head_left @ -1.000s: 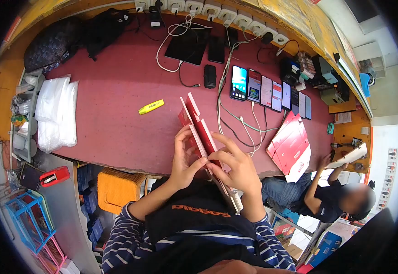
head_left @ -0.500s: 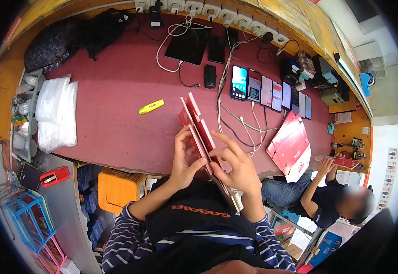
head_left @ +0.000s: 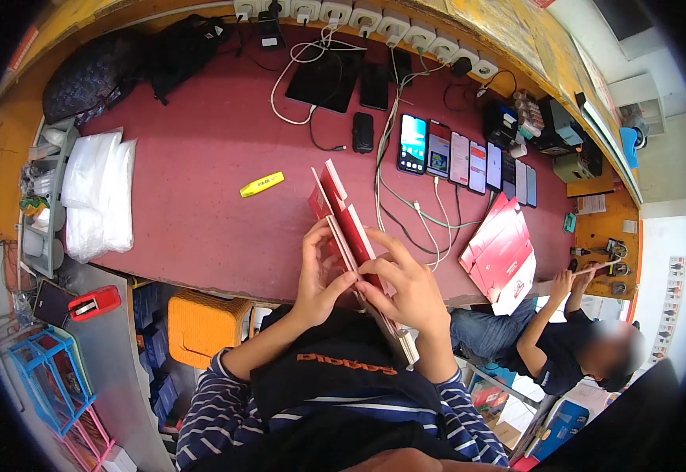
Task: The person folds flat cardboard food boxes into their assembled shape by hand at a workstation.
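Several red cards or folded sheets (head_left: pixel 332 206) stand on edge between my hands, over the front edge of the red table (head_left: pixel 201 228). My left hand (head_left: pixel 321 275) grips them from the left, thumb on the near side. From the right, my right hand (head_left: pixel 406 279) holds the same stack, its thumb and fingertips pressed to the sheets near the middle. Pale edges of the stack show below, by my right wrist. A yellow highlighter (head_left: pixel 262 184) lies beyond my left hand.
Phones (head_left: pixel 460 161) stand in a row at the back right, with cables around. Red sheets (head_left: pixel 500 256) lie at the right. White plastic bags (head_left: pixel 99 197) are on the left. A co-worker (head_left: pixel 551 338) at the right holds a flat item. An orange stool (head_left: pixel 207 326) stands below.
My right fingers have shifted slightly on the red sheets. The co-worker's flat item has tilted to a thin edge-on view.
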The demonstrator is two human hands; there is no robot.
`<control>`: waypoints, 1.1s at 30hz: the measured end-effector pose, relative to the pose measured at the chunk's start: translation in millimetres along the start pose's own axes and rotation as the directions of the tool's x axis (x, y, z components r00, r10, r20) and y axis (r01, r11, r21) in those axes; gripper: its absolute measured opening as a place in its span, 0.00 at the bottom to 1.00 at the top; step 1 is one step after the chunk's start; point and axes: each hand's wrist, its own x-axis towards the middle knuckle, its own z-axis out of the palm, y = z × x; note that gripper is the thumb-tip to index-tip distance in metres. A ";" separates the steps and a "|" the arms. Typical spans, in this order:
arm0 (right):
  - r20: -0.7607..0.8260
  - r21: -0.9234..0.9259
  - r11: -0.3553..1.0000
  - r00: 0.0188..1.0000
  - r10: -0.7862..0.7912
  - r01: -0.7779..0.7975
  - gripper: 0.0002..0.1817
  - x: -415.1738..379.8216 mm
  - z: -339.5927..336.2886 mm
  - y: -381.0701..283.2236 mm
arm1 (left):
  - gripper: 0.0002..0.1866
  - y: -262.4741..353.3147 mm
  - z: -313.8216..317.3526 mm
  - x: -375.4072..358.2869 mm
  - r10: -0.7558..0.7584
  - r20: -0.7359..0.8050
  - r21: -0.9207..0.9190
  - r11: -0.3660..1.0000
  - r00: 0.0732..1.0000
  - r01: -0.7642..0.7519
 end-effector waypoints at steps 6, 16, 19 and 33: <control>-0.011 -0.023 1.000 1.000 -0.010 0.009 0.10 0.5 -1.4 -1.2 | 0.36 0.5 1.5 0.1 0.006 0.000 -0.038 0.999 1.000 -0.006; -0.028 -0.038 0.999 0.999 -0.023 0.022 0.11 0.7 0.5 0.5 | 0.35 -3.0 0.6 -1.0 0.001 -0.002 -0.018 1.000 1.000 -0.001; -0.021 -0.019 1.000 0.999 -0.024 0.024 0.11 2.1 -2.2 0.0 | 0.35 -3.0 2.2 -1.1 0.012 -0.003 -0.030 0.999 1.000 -0.013; -0.083 0.328 0.926 0.971 0.224 -0.186 0.16 -3.8 -15.8 16.3 | 0.23 -2.3 -10.7 6.2 0.571 0.281 0.842 0.239 0.771 -0.483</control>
